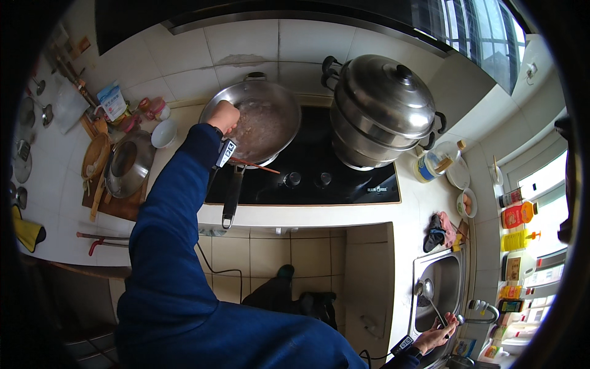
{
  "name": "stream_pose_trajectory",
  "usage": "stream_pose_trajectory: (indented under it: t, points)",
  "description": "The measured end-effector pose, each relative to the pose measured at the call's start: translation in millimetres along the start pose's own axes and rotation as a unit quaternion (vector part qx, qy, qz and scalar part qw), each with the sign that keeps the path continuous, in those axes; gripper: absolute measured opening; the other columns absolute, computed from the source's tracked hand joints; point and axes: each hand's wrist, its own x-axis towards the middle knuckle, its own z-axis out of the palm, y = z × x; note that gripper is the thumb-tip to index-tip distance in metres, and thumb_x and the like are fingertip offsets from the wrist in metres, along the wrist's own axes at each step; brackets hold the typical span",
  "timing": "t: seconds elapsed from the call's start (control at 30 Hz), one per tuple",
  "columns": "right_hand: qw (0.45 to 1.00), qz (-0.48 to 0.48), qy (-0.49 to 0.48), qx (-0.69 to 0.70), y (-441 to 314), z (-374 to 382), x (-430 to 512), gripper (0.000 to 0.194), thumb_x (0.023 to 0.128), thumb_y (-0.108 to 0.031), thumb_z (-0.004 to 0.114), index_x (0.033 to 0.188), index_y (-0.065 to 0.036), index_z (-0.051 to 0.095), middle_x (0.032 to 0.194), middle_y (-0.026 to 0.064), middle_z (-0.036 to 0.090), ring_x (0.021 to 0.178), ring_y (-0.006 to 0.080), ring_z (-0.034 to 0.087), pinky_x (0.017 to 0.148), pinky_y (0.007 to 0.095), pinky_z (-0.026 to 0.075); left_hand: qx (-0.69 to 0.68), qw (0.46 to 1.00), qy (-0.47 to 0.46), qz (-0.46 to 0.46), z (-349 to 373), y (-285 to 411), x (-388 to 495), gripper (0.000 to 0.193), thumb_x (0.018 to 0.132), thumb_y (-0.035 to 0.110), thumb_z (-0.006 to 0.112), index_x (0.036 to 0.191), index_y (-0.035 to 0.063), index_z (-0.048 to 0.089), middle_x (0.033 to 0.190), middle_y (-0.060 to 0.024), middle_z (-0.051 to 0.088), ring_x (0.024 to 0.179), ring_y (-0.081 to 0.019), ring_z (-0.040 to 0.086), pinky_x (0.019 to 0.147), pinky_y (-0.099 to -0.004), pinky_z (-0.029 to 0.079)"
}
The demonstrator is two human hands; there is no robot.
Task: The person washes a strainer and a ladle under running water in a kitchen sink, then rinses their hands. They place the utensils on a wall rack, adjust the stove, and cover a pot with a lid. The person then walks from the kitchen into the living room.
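My left hand (pixel 224 116) hangs over the left side of a steel wok (pixel 288 110), its fingers curled. What the fingers hold, if anything, is hidden. Cloudy brownish liquid (pixel 260 127) with foam covers the wok's bottom. Under my left wrist, a reddish-brown chopstick (pixel 262 168) or a pair crosses the wok's near edge above its black handle (pixel 233 196). At the lower right, my right hand (pixel 437 333) grips the dark handle of a metal ladle (pixel 428 289). The ladle's bowl is inside the steel sink (pixel 416 276), and the hand is beside the faucet (pixel 481 318).
A lidded steel steamer pot (pixel 385 120) stands on the right burner of the black glass cooktop (pixel 309 147). An oil bottle (pixel 435 162) and a bowl of eggs (pixel 467 203) are to its right. Left of the wok are a white bowl (pixel 164 133) and a wok lid (pixel 131 163).
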Motion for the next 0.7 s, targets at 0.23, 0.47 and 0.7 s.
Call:
stream_pose_trajectory:
  t: [0.23, 0.47, 0.7]
  points:
    - [1.0, -0.01, 0.01, -0.027, -7.3, 4.6, -8.6, 0.039, 0.102, -0.042, 0.051, 0.121, -0.009, 0.061, 0.12, 0.0053, 0.066, 0.114, 0.0166, 0.06, 0.092, 0.0353, 0.047, -0.001, 0.995, -0.095, 0.03, 14.5, 24.6, -32.3, 0.023, 0.083, 0.002, 0.053, 0.102, 0.001, 0.066, 0.068, -0.0092, 0.061, 0.049, -0.0177, 0.051, 0.042, -0.0343, 0.035]
    - [1.0, -0.004, 0.005, -0.012, -3.6, 12.0, -2.4, 0.038, 0.101, -0.04, 0.054, 0.12, -0.009, 0.062, 0.118, 0.0055, 0.068, 0.11, 0.017, 0.063, 0.087, 0.0299, 0.048, 0.142, 0.966, -0.143, 0.164, -9.3, 13.3, -57.2, 0.035, 0.077, -0.001, 0.059, 0.11, -0.0028, 0.07, 0.077, -0.0112, 0.07, 0.068, -0.0177, 0.064, 0.063, -0.0324, 0.05]
    - [0.999, -0.007, -0.016, 0.031, 7.9, 15.9, 9.4, 0.038, 0.101, -0.039, 0.056, 0.121, -0.007, 0.062, 0.118, 0.0081, 0.068, 0.109, 0.019, 0.065, 0.084, 0.0293, 0.053, 0.238, 0.944, -0.113, 0.196, -52.4, -3.3, -87.8, 0.028, 0.076, 0.001, 0.06, 0.099, -0.0002, 0.074, 0.094, -0.0225, 0.072, 0.088, -0.0314, 0.07, 0.081, -0.0369, 0.053]
